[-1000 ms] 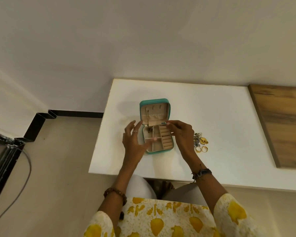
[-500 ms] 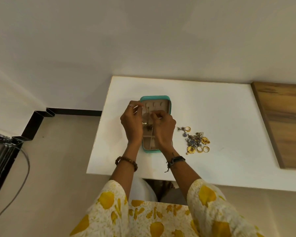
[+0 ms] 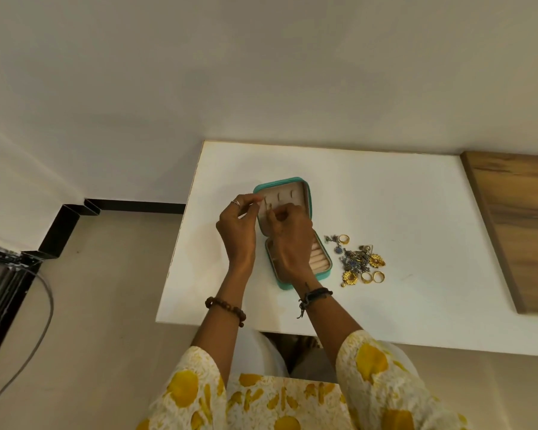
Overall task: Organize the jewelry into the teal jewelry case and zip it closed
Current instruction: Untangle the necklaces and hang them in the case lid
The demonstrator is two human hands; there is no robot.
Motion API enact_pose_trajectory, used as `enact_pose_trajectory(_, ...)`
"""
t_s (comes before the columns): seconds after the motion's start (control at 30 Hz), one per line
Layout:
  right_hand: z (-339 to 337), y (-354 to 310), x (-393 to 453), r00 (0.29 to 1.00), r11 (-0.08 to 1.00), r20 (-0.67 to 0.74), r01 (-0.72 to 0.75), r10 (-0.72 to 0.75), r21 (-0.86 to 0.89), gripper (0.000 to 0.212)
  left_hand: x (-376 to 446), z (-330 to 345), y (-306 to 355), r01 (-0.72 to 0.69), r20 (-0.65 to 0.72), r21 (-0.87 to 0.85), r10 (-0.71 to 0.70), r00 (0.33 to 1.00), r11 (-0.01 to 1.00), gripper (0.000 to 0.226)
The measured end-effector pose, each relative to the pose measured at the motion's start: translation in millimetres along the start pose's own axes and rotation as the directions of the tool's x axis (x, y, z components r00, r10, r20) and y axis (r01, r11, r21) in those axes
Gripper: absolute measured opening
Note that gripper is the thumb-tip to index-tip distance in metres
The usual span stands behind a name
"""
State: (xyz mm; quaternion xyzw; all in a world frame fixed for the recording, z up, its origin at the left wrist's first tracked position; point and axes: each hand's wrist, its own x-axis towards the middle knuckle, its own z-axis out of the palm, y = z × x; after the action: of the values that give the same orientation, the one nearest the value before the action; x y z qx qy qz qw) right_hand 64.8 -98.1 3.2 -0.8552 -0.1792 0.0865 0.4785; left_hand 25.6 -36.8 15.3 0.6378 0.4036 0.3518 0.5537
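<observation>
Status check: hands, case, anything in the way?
Both hands, left and right, pinching a thin chain at open teal case lid. Jewelry pile waits beside. Nothing blocking.

**Count on the table**

I count one teal jewelry case [image 3: 281, 184], open, and two hands over it. Beside it lie three plain gold rings [image 3: 378, 276], two gold flower-shaped pieces [image 3: 350, 277] and one tangled silver-blue cluster [image 3: 354, 259] I cannot separate.
</observation>
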Motion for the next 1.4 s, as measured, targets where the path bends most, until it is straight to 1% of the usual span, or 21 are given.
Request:
enact_pose_trajectory(0.1, 0, 0, -3, 1.000, 0.997, 0.009, -0.025, 0.024, 0.072, 0.012, -2, 0, -3, 0.084, 0.033, -0.101, -0.081, 0.996, 0.991, 0.016)
enact_pose_trajectory(0.2, -3, -1, -5, 0.998, 0.979, 0.024, -0.053, 0.049, 0.197, 0.008, -5, -1, -2, 0.162, 0.062, -0.207, -0.152, 0.986, 0.965, 0.020)
enact_pose_trajectory(0.3, -8, 4, -9, 1.000, 0.953, 0.011, -0.031, 0.029, 0.301, 0.008, -7, -3, -1, 0.199, 0.106, -0.281, -0.176, 0.979, 0.939, 0.023)
enact_pose_trajectory(0.37, -9, 12, -14, 1.000, 0.946, 0.004, 0.010, -0.012, 0.325, 0.007, -8, -5, -2, 0.214, 0.112, -0.310, -0.187, 0.976, 0.927, 0.024)
enact_pose_trajectory(0.5, -10, 24, -20, 0.995, 0.946, 0.016, 0.084, -0.094, 0.313, 0.008, -7, -7, -5, 0.272, 0.137, -0.353, -0.238, 0.962, 0.895, 0.027)
enact_pose_trajectory(0.6, -11, 25, -19, 0.998, 0.930, 0.000, 0.065, -0.070, 0.362, 0.014, -6, -8, -1, 0.306, 0.153, -0.377, -0.267, 0.951, 0.874, 0.027)
enact_pose_trajectory(0.7, -12, 23, -17, 0.999, 0.915, -0.008, 0.045, -0.046, 0.402, 0.019, -5, -10, 0, 0.301, 0.157, -0.366, -0.260, 0.953, 0.881, 0.026)
enact_pose_trajectory(0.87, -12, 9, -14, 0.998, 0.889, -0.020, 0.064, -0.062, 0.454, 0.022, -9, -10, 0, 0.227, 0.150, -0.342, -0.185, 0.971, 0.912, 0.027)
enact_pose_trajectory(0.9, -13, 3, -13, 0.997, 0.884, -0.033, 0.073, -0.065, 0.462, 0.026, -10, -10, -1, 0.222, 0.152, -0.338, -0.180, 0.972, 0.914, 0.027)
enact_pose_trajectory(1.0, -15, -13, -10, 0.993, 0.873, -0.081, 0.115, -0.087, 0.475, 0.029, -12, -9, -2, 0.212, 0.150, -0.314, -0.172, 0.973, 0.925, 0.025)
enact_pose_trajectory(1.1, -17, -25, -7, 0.989, 0.840, -0.114, 0.138, -0.092, 0.524, 0.027, -14, -10, -3, 0.210, 0.144, -0.307, -0.173, 0.974, 0.928, 0.025)
enact_pose_trajectory(1.17, -20, -30, -8, 0.990, 0.820, -0.103, 0.135, -0.094, 0.556, 0.018, -15, -10, -3, 0.209, 0.142, -0.308, -0.172, 0.975, 0.928, 0.024)
enact_pose_trajectory(1.2, -21, -31, -9, 0.992, 0.807, -0.095, 0.121, -0.081, 0.578, 0.015, -15, -10, -3, 0.208, 0.140, -0.313, -0.171, 0.975, 0.927, 0.023)
enact_pose_trajectory(1.27, -24, -34, -10, 0.998, 0.757, -0.066, 0.046, -0.004, 0.652, 0.014, -15, -10, -3, 0.204, 0.137, -0.317, -0.168, 0.976, 0.926, 0.023)
enact_pose_trajectory(1.33, -26, -35, -9, 0.993, 0.705, -0.009, -0.076, 0.116, 0.705, 0.012, -16, -10, -3, 0.196, 0.142, -0.325, -0.157, 0.977, 0.925, 0.024)
enact_pose_trajectory(1.4, -28, -34, -6, 0.968, 0.713, 0.076, -0.228, 0.238, 0.663, 0.005, -17, -11, -2, 0.189, 0.161, -0.342, -0.141, 0.977, 0.921, 0.026)
